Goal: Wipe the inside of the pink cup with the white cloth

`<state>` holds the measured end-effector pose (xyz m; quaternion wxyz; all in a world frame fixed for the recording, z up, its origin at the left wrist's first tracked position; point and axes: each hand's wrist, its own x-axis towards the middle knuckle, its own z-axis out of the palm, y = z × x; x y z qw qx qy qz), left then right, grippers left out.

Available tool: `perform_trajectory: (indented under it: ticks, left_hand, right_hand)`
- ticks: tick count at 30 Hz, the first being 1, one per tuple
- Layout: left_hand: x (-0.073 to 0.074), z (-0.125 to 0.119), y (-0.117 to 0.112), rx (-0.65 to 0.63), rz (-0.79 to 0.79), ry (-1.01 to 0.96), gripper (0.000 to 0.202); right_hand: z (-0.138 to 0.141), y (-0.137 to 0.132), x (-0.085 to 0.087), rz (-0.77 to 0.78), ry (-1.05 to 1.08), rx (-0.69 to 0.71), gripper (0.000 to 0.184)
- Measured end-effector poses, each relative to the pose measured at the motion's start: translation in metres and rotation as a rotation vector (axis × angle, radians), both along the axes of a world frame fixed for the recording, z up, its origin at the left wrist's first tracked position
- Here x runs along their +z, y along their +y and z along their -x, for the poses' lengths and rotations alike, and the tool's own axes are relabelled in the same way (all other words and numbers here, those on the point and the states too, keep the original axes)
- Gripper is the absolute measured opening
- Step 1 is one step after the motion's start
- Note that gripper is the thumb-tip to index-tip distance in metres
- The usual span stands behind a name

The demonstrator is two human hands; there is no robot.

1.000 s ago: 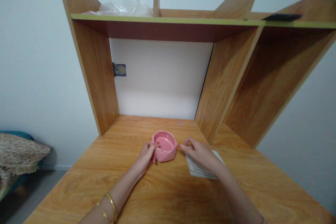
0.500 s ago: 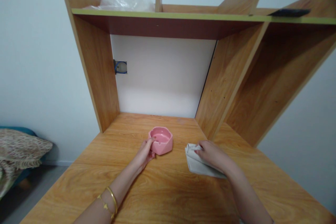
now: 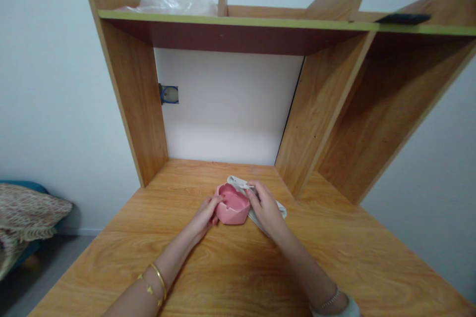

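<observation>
A pink faceted ashtray point(image 3: 233, 215) with notches in its rim is held over the wooden desk, its hollow facing up. My left hand point(image 3: 207, 212) grips its left side, thumb over the rim and fingers beneath. Against the ashtray's right and far side lies a folded pale grey cloth point(image 3: 238, 181). My right hand point(image 3: 265, 206) is closed on this cloth at the ashtray's right rim; part of the cloth is hidden behind the hand and the ashtray.
The wooden desk point(image 3: 178, 267) has side panels and a shelf point(image 3: 260, 22) above. On the shelf are a clear plastic bag point(image 3: 178, 2) and a dark flat object point(image 3: 405, 19). An opening with a blue wire point(image 3: 170, 94) sits in the back panel. A patterned fringed cover point(image 3: 29, 208) is at far left.
My right hand has moved left with the cloth, bringing it from the desk to the ashtray's rim. The ashtray has shifted slightly right and tilted, still in my left hand.
</observation>
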<state>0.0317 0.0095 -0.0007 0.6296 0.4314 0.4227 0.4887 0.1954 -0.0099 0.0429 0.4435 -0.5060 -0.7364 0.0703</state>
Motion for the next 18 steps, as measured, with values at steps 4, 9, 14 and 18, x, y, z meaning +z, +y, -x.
perform_trajectory:
  ticks: [4,9,14,18]
  left_hand:
    - [0.001,-0.002,-0.001,0.01,-0.044,0.056,0.036]
    - [-0.001,-0.002,-0.003,0.05,-0.126,0.158,0.033]
    - [0.002,-0.001,-0.003,0.064,-0.26,0.234,0.032]
    - [0.013,0.003,-0.009,0.045,-0.393,0.316,0.041]
  right_hand:
    - [0.01,0.0,-0.008,-0.015,-0.085,0.082,0.014]
    - [0.007,0.004,-0.021,0.003,0.052,-0.014,0.015]
    - [-0.003,0.015,-0.034,0.048,0.129,-0.173,0.037]
    - [-0.007,0.02,-0.041,0.146,0.15,-0.187,0.06]
